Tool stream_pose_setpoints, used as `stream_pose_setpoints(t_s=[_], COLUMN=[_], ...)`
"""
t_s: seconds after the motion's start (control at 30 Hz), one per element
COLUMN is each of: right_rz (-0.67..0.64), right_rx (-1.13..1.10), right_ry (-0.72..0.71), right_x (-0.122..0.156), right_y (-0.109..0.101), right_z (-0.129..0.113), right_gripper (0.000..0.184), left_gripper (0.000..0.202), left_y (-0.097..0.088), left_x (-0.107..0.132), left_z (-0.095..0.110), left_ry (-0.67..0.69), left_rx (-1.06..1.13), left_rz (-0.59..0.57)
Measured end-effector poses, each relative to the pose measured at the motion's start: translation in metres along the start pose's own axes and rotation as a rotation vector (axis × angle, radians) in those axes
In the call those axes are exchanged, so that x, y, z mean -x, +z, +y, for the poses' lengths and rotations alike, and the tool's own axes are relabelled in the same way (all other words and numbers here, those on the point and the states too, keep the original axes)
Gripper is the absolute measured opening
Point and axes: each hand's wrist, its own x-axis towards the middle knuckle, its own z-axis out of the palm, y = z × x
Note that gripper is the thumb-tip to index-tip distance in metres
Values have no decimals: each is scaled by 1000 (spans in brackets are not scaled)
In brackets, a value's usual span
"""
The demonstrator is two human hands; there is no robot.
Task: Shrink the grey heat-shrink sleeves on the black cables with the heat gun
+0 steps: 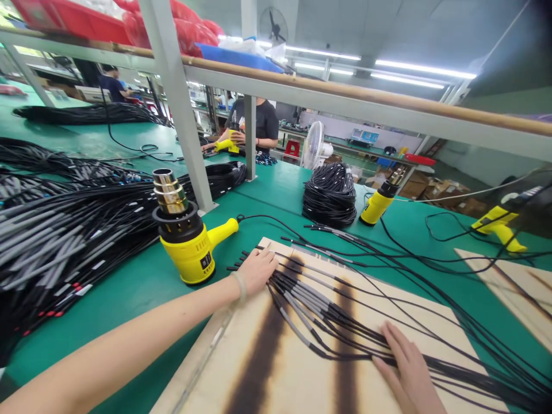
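My left hand rests on the near ends of several thin black cables that lie fanned across a scorched wooden board; its fingers curl loosely over the cable tips. Further along the same bundle, my right hand lies flat with fingers stretched out, pressing the cables onto the board. A yellow heat gun stands nozzle-up on the green table just left of my left hand.
A large heap of black cables covers the table's left side. A coiled cable bundle, two more yellow heat guns and a second board lie further right. A person works behind the grey shelf post.
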Motion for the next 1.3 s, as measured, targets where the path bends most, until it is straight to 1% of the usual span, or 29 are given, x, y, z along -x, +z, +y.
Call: stream_pose_setpoints(t_s=[0.03, 0.1, 0.27, 0.33, 0.43, 0.53, 0.63, 0.67, 0.73, 0.83, 0.9, 1.0, 1.07, 1.1, 1.13, 1.2, 1.23, 1.3], right_rz=[7, 29, 79, 82, 77, 68, 61, 54, 42, 38, 52, 117, 204, 255, 303, 408, 454, 525], right_rx=[-5, -13, -7, 4, 26, 33, 8, -7, -52, -136, -157, -129, -90, -68, -47, -16, -4, 22], right_ry=[1, -14, -49, -41, -59, -87, -59, -45, -15, 22, 49, 41, -19, -57, -75, -85, -72, -23], right_x=[0, 1, 1, 1, 0, -1, -2, -2, -4, -7, -9, -12, -13, -13, -13, -13, -12, -10], right_y=[2, 6, 13, 14, 12, 11, 9, 7, 3, -7, -16, -24, -26, -27, -27, -29, -30, -32], right_z=[1, 3, 7, 6, 7, 8, 7, 5, 2, -5, -15, -45, -73, -87, -100, -119, -124, -125], right_gripper=[57, 58, 59, 59, 60, 60, 59, 59, 58, 62, 71, 92, 106, 110, 110, 100, 94, 84], left_gripper=[11, 12, 15, 16, 19, 10, 13, 13, 15, 17, 15, 13, 14, 15, 17, 20, 20, 20], left_y=[2, 4, -4, -4, 1, 7, 3, -2, -17, -52, -79, -116, -136, -143, -150, -161, -166, -174], left_x=[-5, -11, -16, -20, -30, -41, -48, -48, -47, -38, -26, -1, 17, 26, 34, 48, 53, 63], left_z=[-1, -2, -5, -7, -9, -11, -12, -13, -10, 2, 16, 39, 52, 58, 64, 73, 77, 83], left_ry=[0, 3, -12, -12, -5, 2, 3, -1, -14, -21, -11, 29, 61, 69, 69, 67, 71, 81], left_rx=[-6, -15, -22, -25, -36, -51, -55, -53, -53, -53, -51, -6, 48, 77, 102, 159, 187, 236], left_rz=[-8, -16, -12, -14, -34, -50, -39, -28, 9, 95, 150, 266, 366, 408, 440, 476, 484, 477])
